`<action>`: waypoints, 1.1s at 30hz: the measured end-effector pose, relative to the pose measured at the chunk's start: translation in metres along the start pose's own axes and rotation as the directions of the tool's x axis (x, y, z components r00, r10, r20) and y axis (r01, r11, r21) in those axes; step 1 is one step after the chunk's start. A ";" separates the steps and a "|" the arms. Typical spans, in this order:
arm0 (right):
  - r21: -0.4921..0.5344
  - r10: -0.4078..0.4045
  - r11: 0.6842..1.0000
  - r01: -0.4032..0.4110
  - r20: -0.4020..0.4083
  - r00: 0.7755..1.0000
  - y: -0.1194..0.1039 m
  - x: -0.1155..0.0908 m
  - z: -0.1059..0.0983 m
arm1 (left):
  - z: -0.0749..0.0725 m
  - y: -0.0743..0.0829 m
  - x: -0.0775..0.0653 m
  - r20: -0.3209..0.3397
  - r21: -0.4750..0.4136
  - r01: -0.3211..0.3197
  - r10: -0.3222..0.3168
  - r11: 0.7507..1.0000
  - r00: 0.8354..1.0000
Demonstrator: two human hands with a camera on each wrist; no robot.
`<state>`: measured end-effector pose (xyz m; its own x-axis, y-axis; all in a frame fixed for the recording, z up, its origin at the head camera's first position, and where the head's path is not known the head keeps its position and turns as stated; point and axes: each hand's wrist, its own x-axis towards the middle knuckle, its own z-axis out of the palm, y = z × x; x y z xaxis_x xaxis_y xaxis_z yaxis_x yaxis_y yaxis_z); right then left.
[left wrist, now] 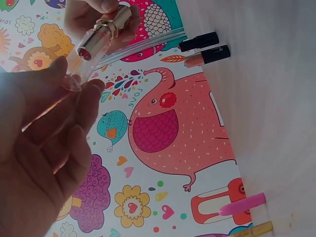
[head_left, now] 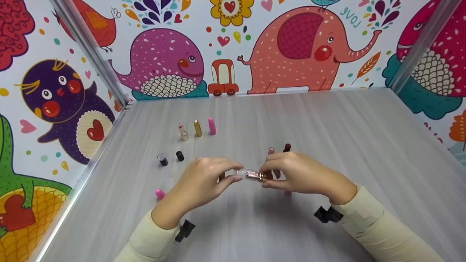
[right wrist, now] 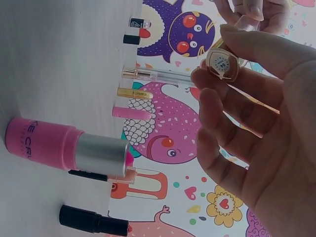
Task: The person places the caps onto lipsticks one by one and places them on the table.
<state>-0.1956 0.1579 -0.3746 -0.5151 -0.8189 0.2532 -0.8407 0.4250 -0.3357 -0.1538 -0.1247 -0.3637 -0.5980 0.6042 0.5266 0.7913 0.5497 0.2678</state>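
Note:
Between the two hands is a lipstick with a shiny gold base and a clear cap around its upper end. My left hand pinches the cap's tip between thumb and fingers. The right hand grips the base, whose round-cornered bottom with a label shows in the right wrist view. Whether the cap is fully seated I cannot tell. Near the right hand stand a black lipstick, a peach lipstick and a pink lipstick with a silver collar, partly hidden in the head view.
At the back left stand a clear-topped gold lipstick, a gold tube and a pink tube. Nearer are a clear-and-black cap, a black cap and a pink cap beside the left forearm. Printed panels border the table.

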 end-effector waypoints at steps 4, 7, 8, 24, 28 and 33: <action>-0.008 -0.017 1.000 0.016 -0.015 1.000 -0.001 0.001 0.001 | 0.001 0.001 0.000 0.012 0.004 0.008 -0.008 1.000 1.000; -0.007 -0.047 0.999 0.047 -0.036 0.998 0.000 0.001 0.003 | 0.002 0.002 0.000 0.030 0.002 0.017 -0.017 1.000 0.999; -0.009 -0.060 0.998 0.059 -0.045 0.997 0.000 0.001 0.003 | 0.003 0.002 0.000 0.036 0.001 0.019 -0.019 1.000 0.999; -0.084 -0.049 0.996 0.042 -0.074 0.996 -0.003 0.001 0.007 | 0.007 0.001 0.001 0.008 -0.004 -0.003 0.003 1.000 1.000; -0.120 -0.062 0.991 0.052 -0.085 0.994 -0.006 0.002 0.008 | 0.007 0.001 0.000 0.006 0.000 -0.004 0.004 1.000 1.000; -0.135 -0.086 0.988 0.072 -0.101 0.991 -0.006 0.002 0.010 | 0.007 0.001 0.001 0.002 -0.006 -0.014 0.014 1.000 1.000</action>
<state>-0.1900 0.1495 -0.3812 -0.4550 -0.8092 0.3718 -0.8905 0.4129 -0.1910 -0.1544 -0.1199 -0.3688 -0.5868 0.6129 0.5292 0.8006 0.5373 0.2654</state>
